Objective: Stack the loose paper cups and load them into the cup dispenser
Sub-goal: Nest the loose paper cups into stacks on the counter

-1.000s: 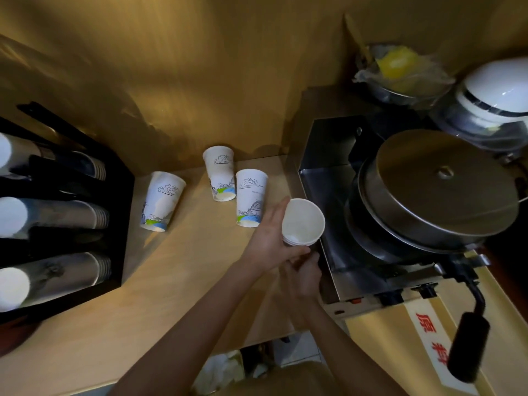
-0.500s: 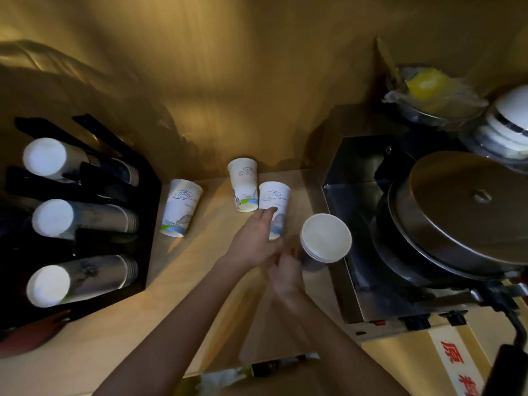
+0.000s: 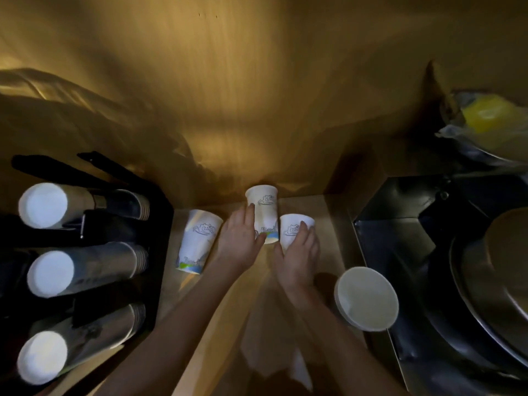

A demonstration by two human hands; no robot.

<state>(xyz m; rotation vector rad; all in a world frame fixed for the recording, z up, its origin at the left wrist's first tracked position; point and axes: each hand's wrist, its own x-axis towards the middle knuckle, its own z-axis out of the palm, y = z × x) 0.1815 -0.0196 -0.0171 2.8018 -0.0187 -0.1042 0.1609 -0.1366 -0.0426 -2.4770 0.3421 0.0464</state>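
Three printed paper cups stand upside down on the wooden counter: a left cup, a back cup and a right cup. My left hand wraps the back cup from its left side, thumb across its lower edge. My right hand closes over the right cup from the front. A short stack of cups stands mouth up by the steel appliance, untouched. The black cup dispenser at the left holds three rows of cups, white bottoms facing me.
A steel appliance with a large round lid fills the right side. A bowl with a yellow thing in plastic sits behind it. A wooden wall closes the back. White paper lies below the counter's front edge.
The cup stack left my hands and now stands beside the appliance. My left hand moved to the back cup and my right hand to the right cup.
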